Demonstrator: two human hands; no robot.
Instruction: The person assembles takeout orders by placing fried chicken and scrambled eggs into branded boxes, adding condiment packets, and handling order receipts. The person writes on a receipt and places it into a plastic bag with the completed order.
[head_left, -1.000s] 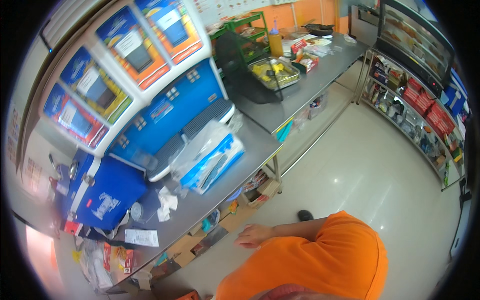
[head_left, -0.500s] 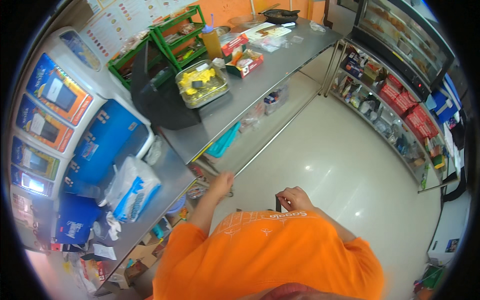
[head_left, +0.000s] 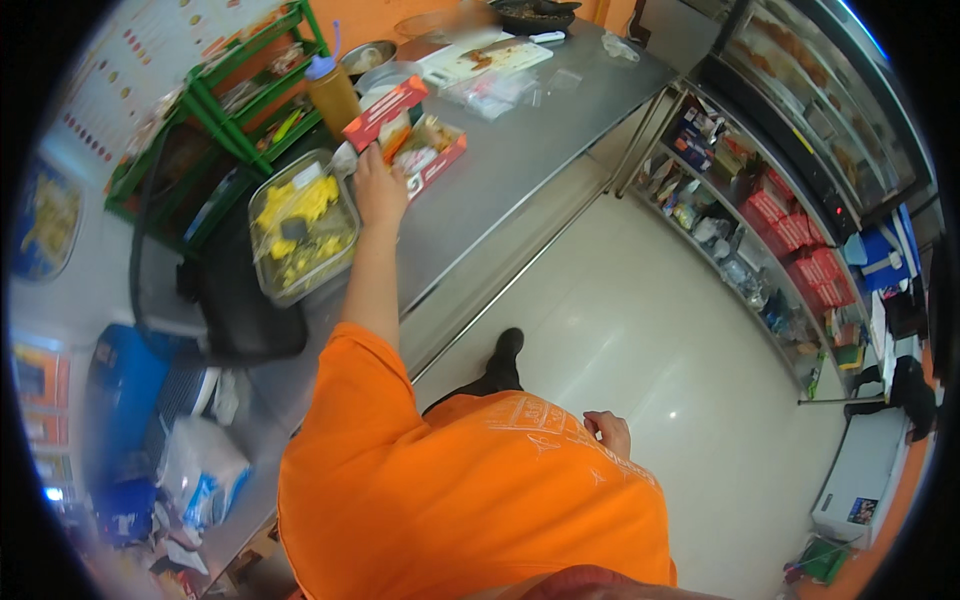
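My left hand [head_left: 380, 192] reaches over the steel table, its fingers closed at the near left edge of an open red and white food box [head_left: 437, 165]. Inside that box are wrapped food and what looks like white paper. Close by on the left stands a clear tray [head_left: 302, 262] holding yellow pieces of food and a small dark item. Behind the box is a squeeze bottle [head_left: 333, 95] of brownish sauce with a purple cap. My right hand [head_left: 609, 433] hangs by my waist with curled fingers; my orange shirt partly covers it, and whatever it holds is hidden.
A white cutting board [head_left: 485, 62] and a black pan [head_left: 535, 15] stand at the table's far end. Green racks [head_left: 235, 105] are on the left beside a black curved panel [head_left: 240, 315]. Shelves with red boxes [head_left: 775, 215] sit under a glass display case at right.
My left hand has gone from near my waist up to the red and white box. My body has moved toward the table. The black strip at my right hand no longer shows.
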